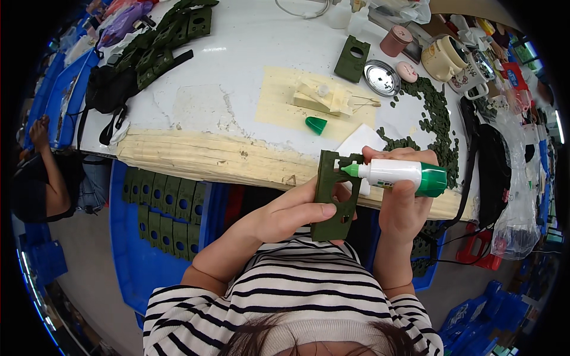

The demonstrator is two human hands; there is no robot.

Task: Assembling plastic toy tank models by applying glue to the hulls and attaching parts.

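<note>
White and broad, the worktable (225,65) spreads beyond a blue tray (154,285) of dark green parts (159,183). At the table's near edge, the left hand (291,215) grips a dark green plate (325,187); the right hand (409,204) is wrapped around a white squeeze bottle (395,171). Apart on the table lies a green cap (316,124). The bottle's pale green nozzle (351,170) points at the plate's upper end; whether it touches is unclear. Doing this well likely means bracing the plate, keeping the tip close and squeezing lightly. Green lettering (386,183) on the bottle is partly covered and too small to read.
</note>
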